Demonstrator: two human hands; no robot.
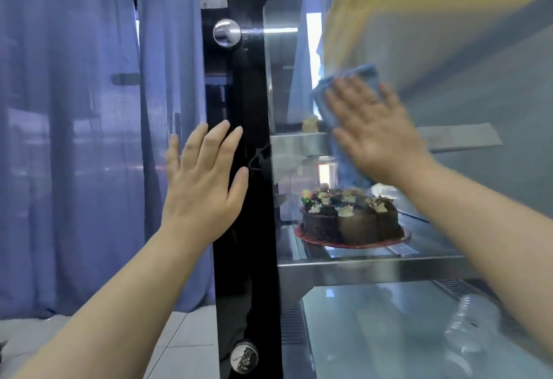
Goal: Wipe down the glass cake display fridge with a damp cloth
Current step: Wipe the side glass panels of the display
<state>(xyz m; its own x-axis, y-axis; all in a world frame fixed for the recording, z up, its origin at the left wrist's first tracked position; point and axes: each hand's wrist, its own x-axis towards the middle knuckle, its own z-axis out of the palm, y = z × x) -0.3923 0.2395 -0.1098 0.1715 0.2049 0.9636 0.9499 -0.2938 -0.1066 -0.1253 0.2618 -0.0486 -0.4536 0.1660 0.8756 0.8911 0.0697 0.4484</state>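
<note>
The glass cake display fridge (pixel 466 85) fills the right of the view, with a black frame (pixel 242 199) on its left edge. My right hand (pixel 374 130) presses a blue cloth (pixel 350 79) flat against the glass side panel, fingers spread over it. The cloth hangs down below my palm. My left hand (pixel 203 181) is open, fingers up, resting at the black frame's edge. It holds nothing.
Behind the glass, a chocolate cake (pixel 350 217) on a red plate sits on a metal shelf (pixel 374 268). Two round chrome fittings (pixel 226 32) sit on the black frame, top and bottom. Blue curtains (pixel 74 139) hang to the left over a tiled floor (pixel 185 339).
</note>
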